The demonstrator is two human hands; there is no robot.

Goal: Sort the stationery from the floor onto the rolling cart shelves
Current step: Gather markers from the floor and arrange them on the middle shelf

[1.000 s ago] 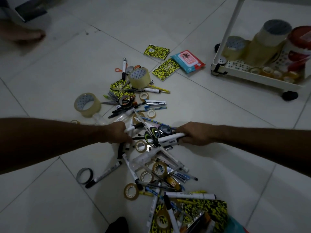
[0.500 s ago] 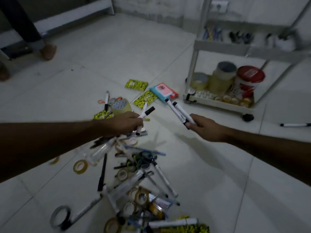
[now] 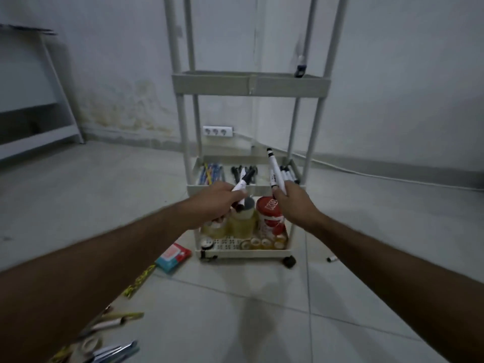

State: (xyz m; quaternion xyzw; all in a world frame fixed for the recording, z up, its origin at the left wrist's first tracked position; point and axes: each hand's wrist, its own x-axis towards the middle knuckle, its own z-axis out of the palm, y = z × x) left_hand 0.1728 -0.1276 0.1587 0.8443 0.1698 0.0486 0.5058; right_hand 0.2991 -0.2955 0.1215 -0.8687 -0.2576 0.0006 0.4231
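The rolling cart (image 3: 250,85), a white frame of thin posts on castors, is to be treated as the receiving unit; being light and wheeled, it is judged liable to roll if leaned upon, so items should be lowered in, not pushed. The middle shelf (image 3: 243,188) is divided into compartments: coloured pens (image 3: 209,172) toward its left edge, dark pens (image 3: 242,171) at the centre, and white markers (image 3: 288,174) toward its right edge. On the bottom shelf (image 3: 246,254) large tape rolls (image 3: 239,224) and a red-lidded container (image 3: 271,218) stand at the rear, with small tape rolls (image 3: 264,242) along the front edge. The left hand (image 3: 222,203) is held before the middle shelf's front edge, its fingers curled round a marker (image 3: 242,183) gripped mid-barrel. The right hand (image 3: 293,203) is raised nearer the shelf's right corner, its fingers pinching the lower barrel of a second marker (image 3: 274,174), which points upward; whether one or two are held cannot be told. The markers are judged light, rigid and smooth-barrelled; a mid-barrel grip is advised, since round bodies roll once released. On the floor, a red-and-blue packet (image 3: 172,256) lies beside the cart's front left corner, and a stray marker (image 3: 332,258) lies to its right.
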